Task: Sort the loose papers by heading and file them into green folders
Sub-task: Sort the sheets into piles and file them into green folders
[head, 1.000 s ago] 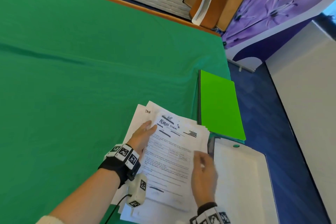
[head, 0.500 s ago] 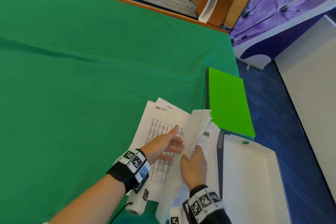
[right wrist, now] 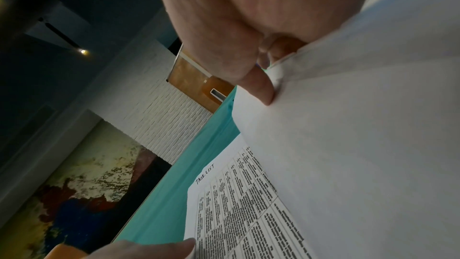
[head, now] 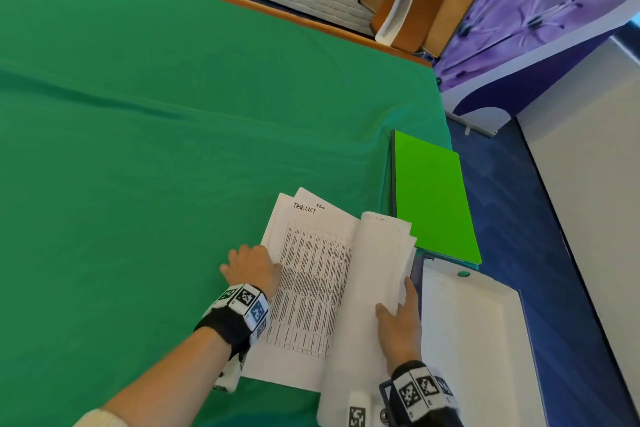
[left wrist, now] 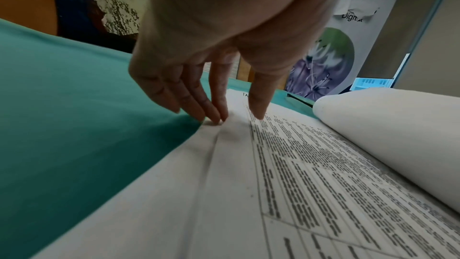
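Right, green folder (head: pixel 433 198) shut flat; white tray (head: pixel 478 340) beside.

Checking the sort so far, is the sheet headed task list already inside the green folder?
No, the task list sheet lies on the green cloth beside the shut green folder.

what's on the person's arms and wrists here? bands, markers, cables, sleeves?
Both forearms are bare. The left hand has a black wrist strap ringed with white blocks bearing black square tag markers, one blue-tinted; a white camera module with a tag hangs under it. The right hand wears a matching black band with tag blocks and a white tagged module beside it. A cream sleeve edge shows at the left elbow.
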{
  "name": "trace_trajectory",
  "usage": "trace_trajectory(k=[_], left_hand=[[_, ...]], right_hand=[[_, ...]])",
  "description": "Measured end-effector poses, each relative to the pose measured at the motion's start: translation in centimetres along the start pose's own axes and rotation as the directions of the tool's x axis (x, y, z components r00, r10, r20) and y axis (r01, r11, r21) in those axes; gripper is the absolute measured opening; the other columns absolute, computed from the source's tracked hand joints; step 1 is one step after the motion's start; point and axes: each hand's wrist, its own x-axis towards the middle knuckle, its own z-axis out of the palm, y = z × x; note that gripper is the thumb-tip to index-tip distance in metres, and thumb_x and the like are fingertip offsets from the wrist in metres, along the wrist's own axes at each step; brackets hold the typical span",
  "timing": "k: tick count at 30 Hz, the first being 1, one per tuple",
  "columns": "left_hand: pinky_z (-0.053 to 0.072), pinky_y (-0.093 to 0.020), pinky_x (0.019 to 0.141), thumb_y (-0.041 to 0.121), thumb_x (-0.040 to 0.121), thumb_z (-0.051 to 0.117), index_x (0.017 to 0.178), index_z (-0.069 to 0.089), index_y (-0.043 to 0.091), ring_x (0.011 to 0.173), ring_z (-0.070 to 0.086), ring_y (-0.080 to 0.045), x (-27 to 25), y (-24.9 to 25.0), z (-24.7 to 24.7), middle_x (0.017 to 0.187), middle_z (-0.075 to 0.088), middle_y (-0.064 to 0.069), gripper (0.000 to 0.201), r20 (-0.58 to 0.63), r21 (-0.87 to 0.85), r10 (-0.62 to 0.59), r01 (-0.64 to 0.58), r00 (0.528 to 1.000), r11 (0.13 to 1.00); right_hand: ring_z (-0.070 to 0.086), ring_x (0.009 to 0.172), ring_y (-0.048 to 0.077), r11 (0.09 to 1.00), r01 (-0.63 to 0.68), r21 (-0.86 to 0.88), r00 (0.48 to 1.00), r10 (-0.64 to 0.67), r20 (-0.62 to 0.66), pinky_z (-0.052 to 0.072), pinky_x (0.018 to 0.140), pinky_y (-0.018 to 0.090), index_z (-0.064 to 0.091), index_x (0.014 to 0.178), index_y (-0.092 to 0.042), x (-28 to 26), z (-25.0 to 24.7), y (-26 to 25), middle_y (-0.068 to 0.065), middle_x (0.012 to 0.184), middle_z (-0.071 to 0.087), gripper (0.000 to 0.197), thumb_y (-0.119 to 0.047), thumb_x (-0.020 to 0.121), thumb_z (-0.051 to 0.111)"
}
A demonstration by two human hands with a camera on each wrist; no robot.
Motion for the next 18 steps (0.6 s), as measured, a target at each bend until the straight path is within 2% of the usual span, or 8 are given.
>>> trace_trajectory(k=[3, 6, 9, 11, 14, 18], left_hand=[[0.04, -0.034, 0.085, 0.051, 0.09, 0.061, 0.093, 0.06, 0.02, 0.09, 0.052, -0.017, 0.2, 0.1, -0.1, 0.089, 0.056, 0.006, 0.032, -0.033, -0.051, 0.04, -0.041, 0.999, 0.998], [0.045, -0.028, 0.072, 0.048, 0.091, 0.062, 0.08, 0.055, 0.019, 0.075, 0.056, -0.014, -0.1, 0.3, -0.5, 0.072, 0.052, 0.007, 0.032, -0.041, -0.061, 0.123, -0.126, 0.992, 0.99], [0.039, -0.022, 0.058, 0.052, 0.093, 0.055, 0.079, 0.057, 0.016, 0.066, 0.052, -0.011, -0.8, 0.5, -1.1, 0.071, 0.054, 0.006, 0.038, -0.058, 0.077, 0.205, -0.201, 0.977, 0.977], [0.04, -0.021, 0.055, 0.053, 0.096, 0.046, 0.08, 0.055, 0.016, 0.064, 0.052, -0.009, -1.1, 0.6, -1.4, 0.073, 0.055, 0.005, 0.042, -0.046, 0.174, 0.249, -0.237, 0.967, 0.956], [0.043, -0.02, 0.053, 0.051, 0.102, 0.031, 0.067, 0.04, 0.018, 0.054, 0.043, -0.007, -1.7, 1.1, -1.9, 0.064, 0.043, 0.008, 0.049, -0.001, 0.277, 0.296, -0.284, 0.955, 0.918], [0.031, -0.019, 0.045, 0.054, 0.102, 0.023, 0.063, 0.036, 0.019, 0.046, 0.031, -0.006, -3.0, 2.2, -2.9, 0.057, 0.035, 0.008, 0.054, -0.008, 0.451, 0.349, -0.308, 0.937, 0.838]], right_hand=[[0.056, 0.113, 0.023, 0.998, -0.02, 0.055, 1.0, 0.021, -0.008, 0.044, 0.105, 0.047, 0.028, 0.149, -0.033, 0.4, -0.7, 0.3, 0.003, 0.137, 0.053, 0.07, -0.004, 0.092, 0.056], [0.054, 0.108, 0.021, 0.993, -0.059, 0.103, 0.998, 0.062, -0.021, 0.044, 0.103, 0.042, 0.034, 0.148, -0.018, 1.1, -2.3, 0.6, 0.003, 0.133, 0.053, 0.064, 0.0, 0.091, 0.057], [0.059, 0.109, 0.026, 0.983, -0.096, 0.154, 0.994, 0.103, -0.037, 0.048, 0.099, 0.043, 0.04, 0.144, -0.016, 1.6, -3.3, 1.5, 0.005, 0.133, 0.056, 0.06, 0.002, 0.089, 0.059], [0.062, 0.108, 0.03, 0.975, -0.13, 0.179, 0.989, 0.139, -0.041, 0.05, 0.097, 0.046, 0.042, 0.142, -0.019, 1.8, -3.4, 2.1, 0.01, 0.132, 0.059, 0.06, 0.002, 0.089, 0.06], [0.062, 0.107, 0.03, 0.969, -0.14, 0.204, 0.988, 0.151, -0.036, 0.05, 0.097, 0.048, 0.043, 0.14, -0.022, 1.7, -3.2, 2.6, 0.01, 0.129, 0.061, 0.06, 0.0, 0.088, 0.061], [0.062, 0.104, 0.03, 0.971, -0.108, 0.212, 0.992, 0.119, -0.04, 0.05, 0.096, 0.045, 0.042, 0.141, -0.022, 1.5, -3.4, 2.3, 0.012, 0.124, 0.062, 0.059, 0.0, 0.089, 0.06]])
